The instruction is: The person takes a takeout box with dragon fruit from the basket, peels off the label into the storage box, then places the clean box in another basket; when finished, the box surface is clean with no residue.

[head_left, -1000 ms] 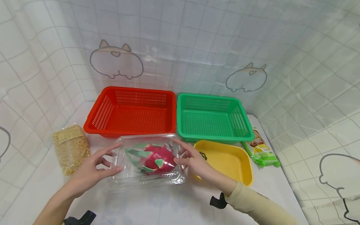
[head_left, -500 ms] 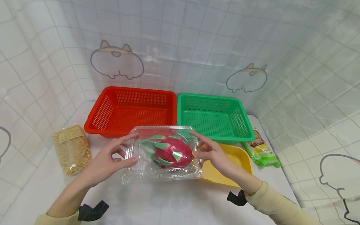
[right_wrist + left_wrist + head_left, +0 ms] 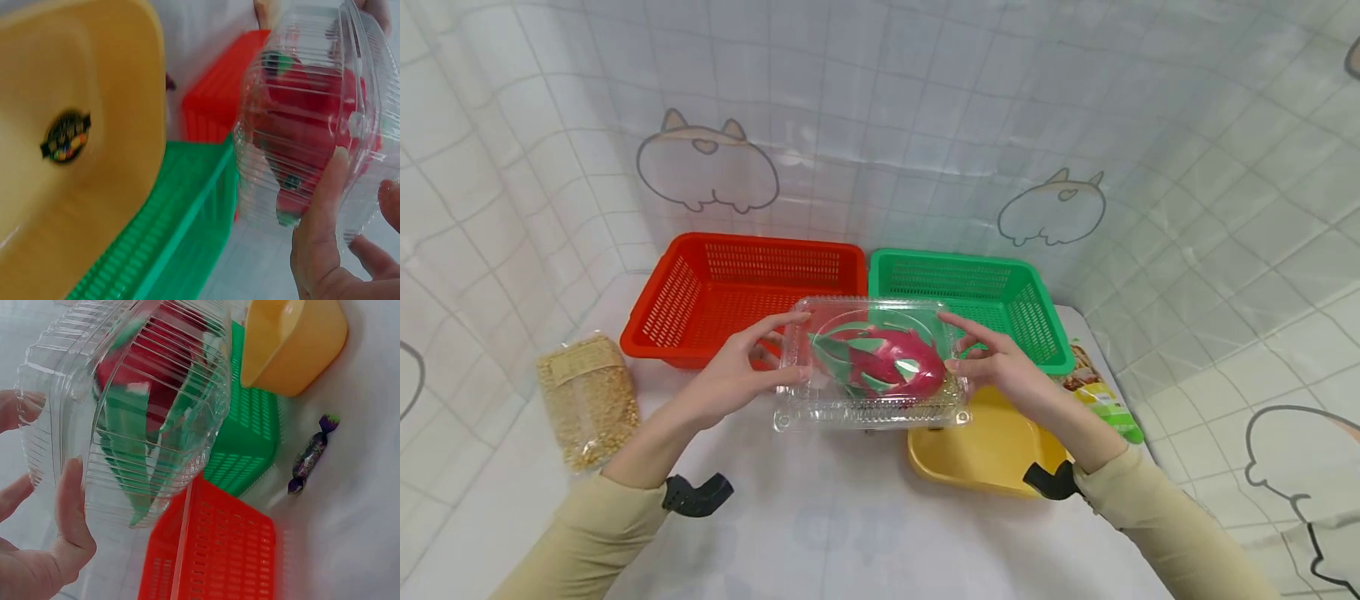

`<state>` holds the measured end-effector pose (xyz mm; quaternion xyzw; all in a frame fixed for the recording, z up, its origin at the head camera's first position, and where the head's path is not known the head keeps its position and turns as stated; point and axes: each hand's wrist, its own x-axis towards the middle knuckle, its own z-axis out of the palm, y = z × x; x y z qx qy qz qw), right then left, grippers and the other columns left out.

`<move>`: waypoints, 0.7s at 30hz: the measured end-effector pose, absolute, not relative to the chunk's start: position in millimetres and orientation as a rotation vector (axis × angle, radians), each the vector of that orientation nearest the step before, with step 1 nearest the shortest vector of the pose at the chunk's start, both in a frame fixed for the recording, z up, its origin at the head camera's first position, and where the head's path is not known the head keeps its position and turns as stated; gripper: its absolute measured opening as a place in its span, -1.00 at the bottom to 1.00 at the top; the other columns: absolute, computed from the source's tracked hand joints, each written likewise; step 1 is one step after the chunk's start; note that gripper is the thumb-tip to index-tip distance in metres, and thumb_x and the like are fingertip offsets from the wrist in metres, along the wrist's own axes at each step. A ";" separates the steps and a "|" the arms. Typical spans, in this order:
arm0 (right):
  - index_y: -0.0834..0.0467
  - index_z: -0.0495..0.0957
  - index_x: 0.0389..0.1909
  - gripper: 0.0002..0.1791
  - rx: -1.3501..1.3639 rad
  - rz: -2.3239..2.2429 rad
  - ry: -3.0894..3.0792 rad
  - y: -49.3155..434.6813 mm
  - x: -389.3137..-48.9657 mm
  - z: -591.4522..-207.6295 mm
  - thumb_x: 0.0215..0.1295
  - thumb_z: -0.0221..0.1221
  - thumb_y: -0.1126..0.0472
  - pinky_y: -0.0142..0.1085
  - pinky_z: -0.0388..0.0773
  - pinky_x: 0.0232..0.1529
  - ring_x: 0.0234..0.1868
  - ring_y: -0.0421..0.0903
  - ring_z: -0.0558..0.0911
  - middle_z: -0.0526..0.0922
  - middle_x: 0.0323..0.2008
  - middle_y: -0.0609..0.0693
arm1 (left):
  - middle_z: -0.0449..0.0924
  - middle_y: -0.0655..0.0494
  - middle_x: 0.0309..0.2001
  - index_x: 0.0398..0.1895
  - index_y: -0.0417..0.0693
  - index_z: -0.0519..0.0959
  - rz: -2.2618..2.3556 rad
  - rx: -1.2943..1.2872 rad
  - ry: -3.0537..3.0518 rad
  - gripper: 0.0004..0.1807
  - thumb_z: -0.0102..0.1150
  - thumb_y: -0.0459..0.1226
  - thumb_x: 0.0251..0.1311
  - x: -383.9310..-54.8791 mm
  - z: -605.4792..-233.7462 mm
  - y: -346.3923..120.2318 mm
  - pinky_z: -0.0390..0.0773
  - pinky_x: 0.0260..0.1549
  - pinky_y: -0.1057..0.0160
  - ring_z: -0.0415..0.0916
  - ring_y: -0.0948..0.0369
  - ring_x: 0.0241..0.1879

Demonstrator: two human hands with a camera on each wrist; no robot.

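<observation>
A clear plastic clamshell box (image 3: 872, 412) with a red and green dragon fruit (image 3: 898, 362) inside is held up between both hands, above the table. My left hand (image 3: 741, 367) grips its left end, thumb on the near side and fingers along the far edge. At the right end my right hand (image 3: 1011, 367) grips it the same way. In the left wrist view the box's ribbed wall lies against the left thumb (image 3: 70, 494), and the box is lidded. From the right wrist view, the right thumb (image 3: 325, 194) presses the box's side. Behind the box, parts of both baskets show through the plastic.
At the back stand a red basket (image 3: 662, 308) and a green basket (image 3: 1037, 308). A yellow bin (image 3: 985, 450) sits front right. A bag of yellow grains (image 3: 587, 400) lies left; a green food packet (image 3: 1105, 400) lies right. A dark wrapped candy (image 3: 310, 455) is on the table.
Both hands have carried the box with the dragon fruit to the right and farther from the body, up in front of the baskets. The baskets and bags have stayed put.
</observation>
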<state>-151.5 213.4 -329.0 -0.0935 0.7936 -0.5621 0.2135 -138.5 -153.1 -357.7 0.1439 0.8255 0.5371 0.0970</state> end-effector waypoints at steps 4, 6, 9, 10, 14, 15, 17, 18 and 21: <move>-0.14 0.17 0.54 -0.26 -0.234 -1.541 2.211 221.8 -162.3 -325.5 0.39 0.18 0.22 -0.11 0.69 -0.27 -0.41 0.02 0.58 0.30 0.01 0.17 | 0.37 -0.09 0.20 0.46 0.25 0.29 1.589 0.426 2.410 -0.23 0.39 -0.12 0.18 -154.2 -355.0 -144.4 0.66 -0.24 0.10 0.40 -0.07 0.03; -0.15 0.17 0.54 -0.27 -0.228 -1.526 2.223 225.6 -167.2 -323.1 0.40 0.17 0.22 -0.08 0.69 -0.27 -0.37 0.04 0.58 0.31 0.02 0.18 | 0.39 -0.09 0.19 0.46 0.24 0.29 1.576 0.424 2.415 -0.24 0.37 -0.13 0.19 -160.9 -352.4 -139.4 0.65 -0.20 0.07 0.40 -0.06 0.04; -0.14 0.18 0.53 -0.28 -0.220 -1.525 2.226 231.2 -175.1 -318.7 0.40 0.16 0.25 -0.05 0.70 -0.27 -0.34 0.03 0.57 0.32 0.02 0.20 | 0.37 -0.08 0.21 0.46 0.23 0.28 1.558 0.418 2.415 -0.26 0.34 -0.15 0.21 -171.6 -348.5 -130.8 0.63 -0.16 0.07 0.38 -0.07 0.09; -0.11 0.18 0.53 -0.28 -0.220 -1.528 2.227 232.9 -177.9 -317.5 0.40 0.15 0.27 -0.04 0.70 -0.28 -0.34 0.03 0.56 0.33 0.01 0.21 | 0.35 -0.08 0.23 0.46 0.22 0.28 1.560 0.413 2.407 -0.26 0.33 -0.16 0.22 -175.2 -347.4 -127.9 0.63 -0.17 0.08 0.36 -0.07 0.12; -0.03 0.17 0.53 -0.29 -0.219 -1.531 2.229 240.0 -188.6 -313.6 0.40 0.13 0.32 0.01 0.69 -0.27 -0.36 0.02 0.57 0.35 -0.01 0.24 | 0.31 -0.11 0.26 0.45 0.22 0.29 1.604 0.342 2.349 -0.28 0.30 -0.21 0.23 -190.4 -343.9 -115.6 0.65 -0.19 0.16 0.29 -0.07 0.19; -0.02 0.17 0.52 -0.29 -0.216 -1.527 2.231 241.7 -190.9 -312.8 0.40 0.13 0.32 0.02 0.69 -0.26 -0.37 0.02 0.57 0.35 0.00 0.25 | 0.31 -0.12 0.25 0.45 0.21 0.30 1.619 0.320 2.334 -0.29 0.29 -0.23 0.23 -193.8 -342.8 -112.4 0.65 -0.19 0.17 0.28 -0.06 0.20; -0.01 0.17 0.51 -0.30 -0.214 -1.518 2.236 245.3 -195.3 -311.4 0.41 0.14 0.31 0.05 0.69 -0.24 -0.36 0.03 0.58 0.36 0.01 0.26 | 0.32 -0.14 0.23 0.43 0.19 0.31 1.646 0.287 2.307 -0.32 0.26 -0.26 0.23 -200.8 -341.5 -106.8 0.65 -0.18 0.17 0.29 -0.05 0.18; 0.00 0.19 0.50 -0.32 -0.208 -1.519 2.237 247.0 -197.8 -310.7 0.41 0.15 0.31 0.07 0.68 -0.23 -0.37 0.03 0.58 0.36 0.01 0.27 | 0.33 -0.15 0.22 0.43 0.19 0.32 1.655 0.279 2.297 -0.33 0.25 -0.27 0.23 -204.0 -341.0 -104.0 0.65 -0.18 0.17 0.30 -0.04 0.17; 0.02 0.22 0.46 -0.36 -0.191 -1.510 2.247 251.6 -205.3 -309.0 0.41 0.16 0.30 0.09 0.68 -0.22 -0.40 0.04 0.59 0.36 0.00 0.27 | 0.34 -0.15 0.23 0.40 0.15 0.33 1.679 0.276 2.271 -0.37 0.19 -0.32 0.24 -213.2 -339.2 -96.1 0.65 -0.15 0.12 0.35 -0.03 0.13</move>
